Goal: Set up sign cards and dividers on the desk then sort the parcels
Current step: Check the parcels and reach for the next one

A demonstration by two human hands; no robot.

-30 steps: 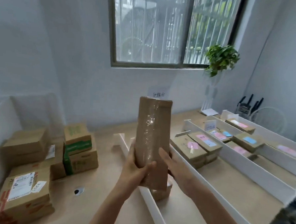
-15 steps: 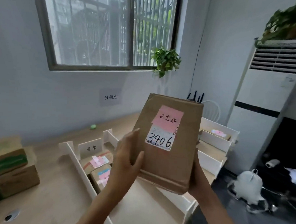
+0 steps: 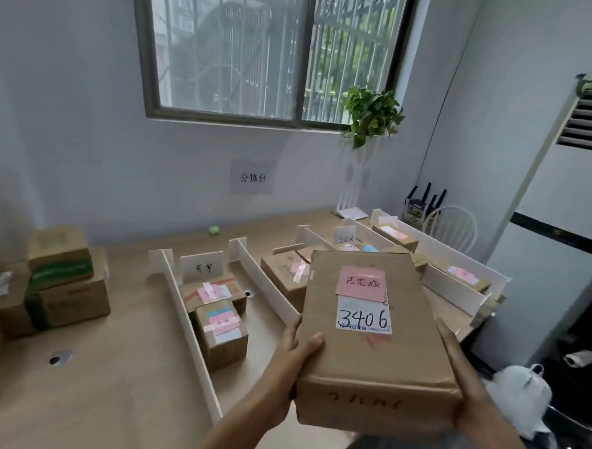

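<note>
The left hand (image 3: 294,358) and right hand (image 3: 458,370) grip a brown parcel (image 3: 376,362) by its long sides, the left thumb curled over the top, and hold it in the air above the worktop (image 3: 108,369). It bears a pink note (image 3: 362,283) and a white label (image 3: 363,319) reading 3406. Beyond, white dividers (image 3: 193,325) form lanes. Two taped boxes (image 3: 220,330) lie in the left one before a sign card (image 3: 201,267).

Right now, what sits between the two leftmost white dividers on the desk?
In the head view, a handwritten sign card stands at the far end, with two taped parcels before it: the farther parcel, then the nearer parcel.
</note>
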